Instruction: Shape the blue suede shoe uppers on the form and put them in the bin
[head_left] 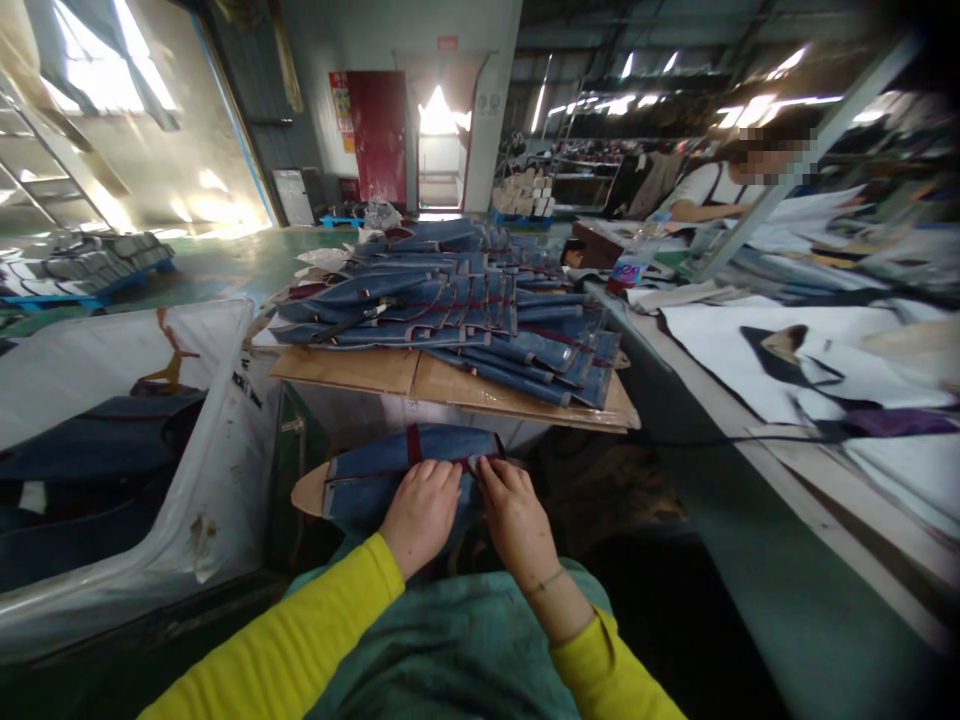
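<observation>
A workshop with a red door (380, 135) fills the top of the frame, and a person (724, 185) sits or stands at the upper right. In the centre, a stack of denim (457, 290) covers most of a cardboard sheet (375, 370), with a dark tool (352, 322) on the stack's left part. A white bin (232, 400) with denim inside takes the left side; a table (720, 400) with white cloth (712, 345) and a bottle (628, 268) runs down the right.

Below the cardboard's near edge, at lower centre, lies the denim piece (367, 470) with dark red strips. The left hand (426, 510) rests on it, fingers together; whether it grips is unclear. The right hand (519, 515) pinches its right end narrowly. Both hands hide part of the piece.
</observation>
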